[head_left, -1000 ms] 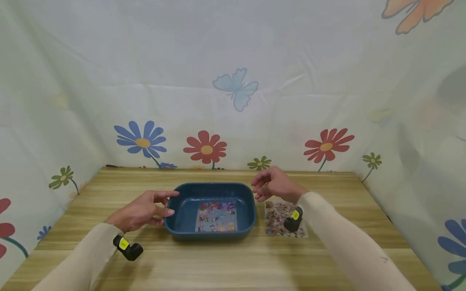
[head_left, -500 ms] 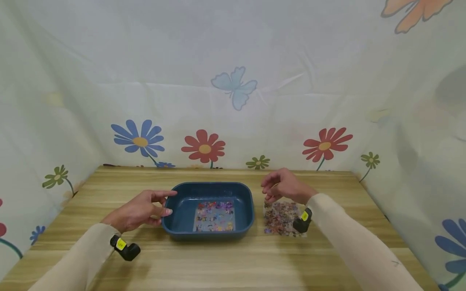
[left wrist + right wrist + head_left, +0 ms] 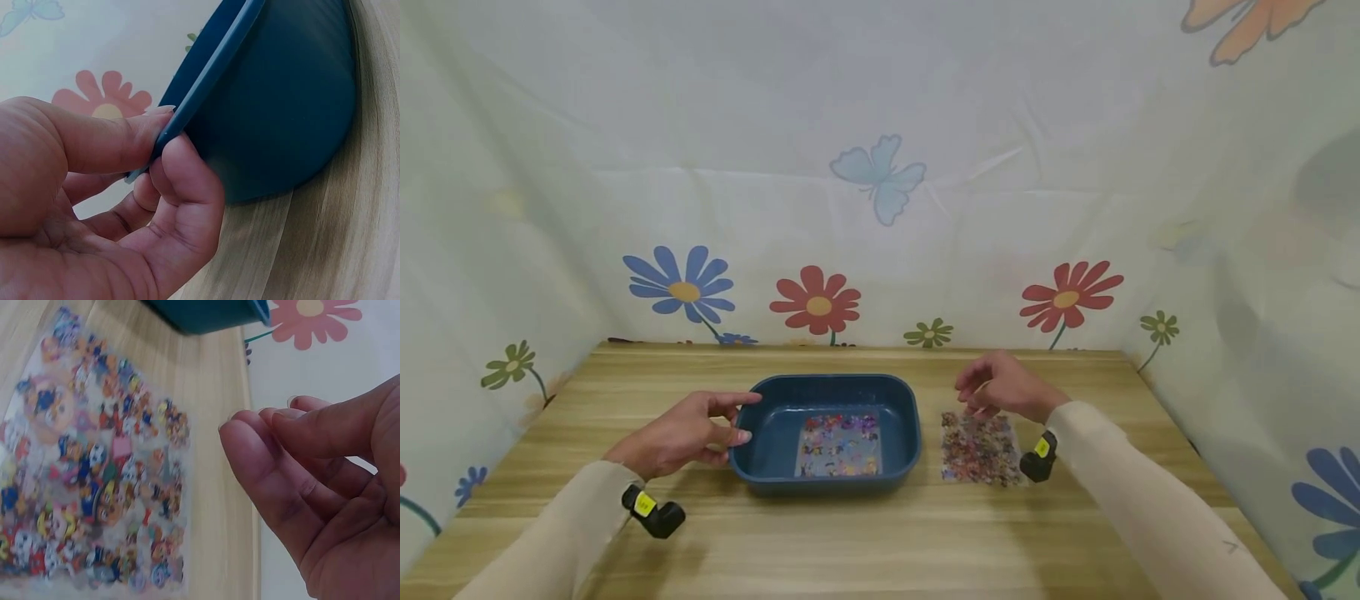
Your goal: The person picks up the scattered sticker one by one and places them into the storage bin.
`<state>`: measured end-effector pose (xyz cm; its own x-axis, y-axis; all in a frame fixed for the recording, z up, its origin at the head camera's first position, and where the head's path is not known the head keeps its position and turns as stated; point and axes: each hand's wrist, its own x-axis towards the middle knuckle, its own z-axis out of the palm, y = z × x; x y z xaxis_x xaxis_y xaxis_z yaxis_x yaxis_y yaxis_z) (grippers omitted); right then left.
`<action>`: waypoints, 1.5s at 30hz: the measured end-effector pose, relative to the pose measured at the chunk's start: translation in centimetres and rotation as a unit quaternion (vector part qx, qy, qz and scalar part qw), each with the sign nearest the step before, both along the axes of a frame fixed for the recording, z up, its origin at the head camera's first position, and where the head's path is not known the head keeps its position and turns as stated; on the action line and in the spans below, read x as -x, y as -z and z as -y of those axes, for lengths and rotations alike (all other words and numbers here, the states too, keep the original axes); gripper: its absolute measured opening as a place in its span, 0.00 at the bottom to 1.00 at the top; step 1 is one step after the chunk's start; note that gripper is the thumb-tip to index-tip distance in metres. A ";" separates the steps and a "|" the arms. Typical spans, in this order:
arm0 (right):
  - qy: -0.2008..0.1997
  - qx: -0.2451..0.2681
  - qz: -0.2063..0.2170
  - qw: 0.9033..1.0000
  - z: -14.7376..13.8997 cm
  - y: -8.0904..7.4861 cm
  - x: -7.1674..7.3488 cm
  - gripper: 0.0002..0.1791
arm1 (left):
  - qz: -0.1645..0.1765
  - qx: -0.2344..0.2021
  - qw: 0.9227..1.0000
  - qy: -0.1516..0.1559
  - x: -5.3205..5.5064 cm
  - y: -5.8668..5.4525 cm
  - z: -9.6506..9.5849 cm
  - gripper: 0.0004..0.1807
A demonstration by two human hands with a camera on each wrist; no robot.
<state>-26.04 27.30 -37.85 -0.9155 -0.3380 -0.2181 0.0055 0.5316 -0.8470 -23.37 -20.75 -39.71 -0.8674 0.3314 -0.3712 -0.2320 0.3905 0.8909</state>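
Observation:
A dark blue plastic basin (image 3: pixel 823 485) stands on the table, with a sticker sheet (image 3: pixel 841 447) lying flat inside it. My left hand (image 3: pixel 681 435) pinches the basin's left rim between thumb and fingers; the left wrist view shows the thumb inside the rim and curled fingers against the outer wall. Right of the basin, a second sheet covered in small cartoon stickers (image 3: pixel 103 481) lies on the table. Over the far edge of that sheet hovers my right hand (image 3: pixel 1003 387), its fingers loosely bent toward the thumb with nothing between them.
The wood-grain table (image 3: pixel 865 550) reaches back to a white cloth backdrop (image 3: pixel 760 208) printed with flowers and butterflies. More of this cloth hangs along both sides. A black wrist camera (image 3: pixel 653 512) sits on the left sleeve and another on the right.
My right hand has moved to the right, away from the basin's right side, and now overlaps the far part of the second sheet. The left hand keeps its hold on the rim.

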 end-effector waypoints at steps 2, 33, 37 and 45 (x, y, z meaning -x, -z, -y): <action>-0.004 -0.015 -0.009 1.000 -0.4 0.1 0.1 0.16 | 0.001 -0.001 1.000 -0.002 0.0 0.0 0.0 0.42; -0.020 -0.142 -0.089 0.986 -3.0 1.3 -0.5 0.13 | 0.001 -0.005 1.000 -0.007 0.1 0.1 -0.3 0.42; -0.020 -0.188 -0.111 0.976 -3.1 1.4 -0.3 0.12 | 0.002 -0.005 1.000 -0.008 0.0 0.1 -0.2 0.42; -0.022 -0.252 -0.129 0.959 -3.3 2.1 -0.3 0.10 | 0.004 -0.008 1.000 -0.010 -0.1 0.0 0.0 0.42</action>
